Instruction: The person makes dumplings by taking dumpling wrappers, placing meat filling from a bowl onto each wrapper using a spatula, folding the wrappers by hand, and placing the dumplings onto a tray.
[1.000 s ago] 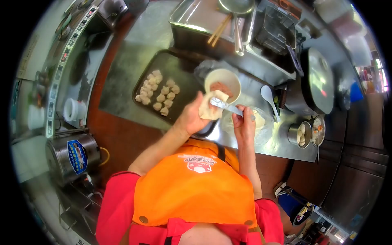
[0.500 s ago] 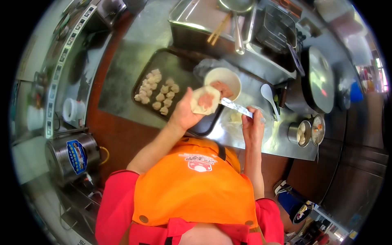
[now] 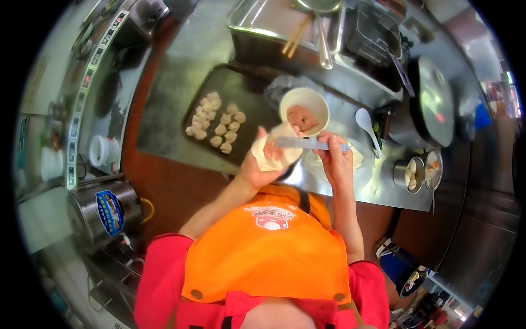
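A pale, floppy wonton wrapper [image 3: 266,161] rests in my left hand [image 3: 251,172], held between the thumb and the fingers beneath it; whether it is one sheet or several I cannot tell. Pink meat filling [image 3: 270,147] is smeared on its surface. My right hand [image 3: 337,160] grips a flat metal spatula [image 3: 312,144], and its blade lies across the wrapper and touches the filling. Just beyond both hands stands a white bowl [image 3: 325,101] with more pink minced meat [image 3: 303,118] in it. Folded wontons [image 3: 226,131] sit in rows on a dark tray [image 3: 249,88] to the left.
A white spoon [image 3: 368,130] lies on the steel counter [image 3: 383,192] at right, near a small metal pot [image 3: 402,174] holding round pale items. Chopsticks [image 3: 297,35] and a long-handled ladle [image 3: 324,49] rest on the steel unit behind. A large lidded pot [image 3: 433,104] stands farther right.
The spatula has come from the bowl's edge onto the wrapper, turning roughly level. My right hand has moved closer to my left hand, and the wrapper has tilted and folded somewhat.
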`<state>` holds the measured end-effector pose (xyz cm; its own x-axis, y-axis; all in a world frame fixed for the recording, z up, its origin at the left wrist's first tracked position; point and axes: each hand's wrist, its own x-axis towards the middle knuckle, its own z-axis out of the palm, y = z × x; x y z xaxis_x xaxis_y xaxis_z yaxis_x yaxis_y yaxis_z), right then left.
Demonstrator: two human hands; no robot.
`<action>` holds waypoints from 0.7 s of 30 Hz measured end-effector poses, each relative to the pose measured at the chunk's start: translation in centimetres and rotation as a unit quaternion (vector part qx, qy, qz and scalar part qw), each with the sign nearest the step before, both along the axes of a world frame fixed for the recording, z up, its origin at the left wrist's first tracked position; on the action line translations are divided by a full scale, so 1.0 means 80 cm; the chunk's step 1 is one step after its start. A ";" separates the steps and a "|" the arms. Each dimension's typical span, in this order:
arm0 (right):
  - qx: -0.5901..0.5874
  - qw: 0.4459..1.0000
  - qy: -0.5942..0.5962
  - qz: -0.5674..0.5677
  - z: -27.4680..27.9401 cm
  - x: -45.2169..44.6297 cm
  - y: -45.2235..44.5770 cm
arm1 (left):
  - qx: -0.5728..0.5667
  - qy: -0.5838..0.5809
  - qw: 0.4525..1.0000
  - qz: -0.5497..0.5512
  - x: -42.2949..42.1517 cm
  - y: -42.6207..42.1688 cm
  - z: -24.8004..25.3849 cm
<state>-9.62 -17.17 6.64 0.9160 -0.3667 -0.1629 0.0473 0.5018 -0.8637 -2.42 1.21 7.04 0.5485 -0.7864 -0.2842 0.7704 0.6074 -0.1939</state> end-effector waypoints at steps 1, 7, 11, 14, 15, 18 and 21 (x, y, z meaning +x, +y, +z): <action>-0.019 1.000 0.007 -0.008 -0.004 -0.002 0.002 | -0.008 -0.009 1.000 -0.003 0.002 0.003 -0.005; -0.130 0.989 0.000 -0.075 0.006 -0.021 -0.027 | 0.027 -0.009 0.999 0.024 0.021 0.020 -0.059; -0.226 0.974 -0.018 0.022 0.024 -0.015 0.002 | -0.036 -0.103 0.994 -0.028 0.019 0.008 -0.082; -0.396 0.915 -0.029 0.078 0.043 -0.002 0.017 | 0.071 -0.067 0.993 -0.060 0.021 0.000 -0.089; -0.449 0.889 -0.032 0.086 0.044 0.000 0.019 | 0.108 -0.055 0.991 -0.064 0.024 0.000 -0.085; -0.315 0.948 -0.031 0.022 0.038 -0.018 0.007 | 0.072 -0.032 0.996 -0.031 0.033 -0.006 -0.079; -0.120 0.992 -0.023 -0.012 0.007 -0.037 -0.003 | 0.041 -0.051 0.998 -0.012 0.037 -0.006 -0.078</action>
